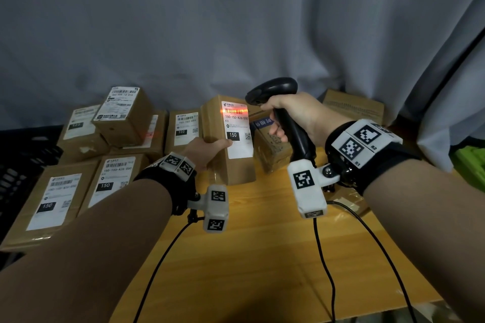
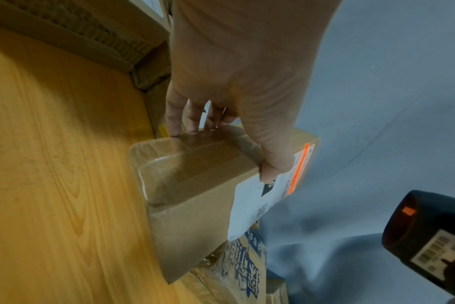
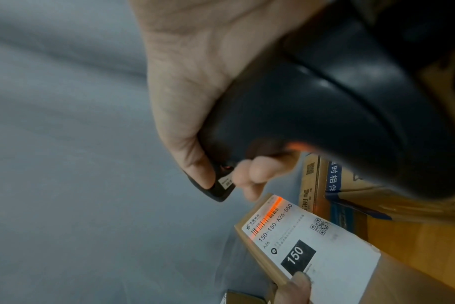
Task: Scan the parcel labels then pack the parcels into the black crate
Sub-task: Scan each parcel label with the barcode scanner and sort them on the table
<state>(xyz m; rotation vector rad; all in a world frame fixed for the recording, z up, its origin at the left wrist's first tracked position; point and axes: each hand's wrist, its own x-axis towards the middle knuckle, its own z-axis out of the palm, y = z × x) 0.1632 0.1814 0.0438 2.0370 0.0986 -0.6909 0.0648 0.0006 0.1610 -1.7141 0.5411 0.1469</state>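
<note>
A brown cardboard parcel with a white label reading 150 stands upright on the wooden table. My left hand grips its left side, thumb on the label's edge. In my right hand is a black barcode scanner, held by its handle just right of the parcel. Its red beam lies across the label's barcode. The black crate shows at the far left.
Several other labelled parcels are stacked left of and behind the held one. A box with blue print sits behind on the right. Grey curtain hangs at the back. Cables cross the near table.
</note>
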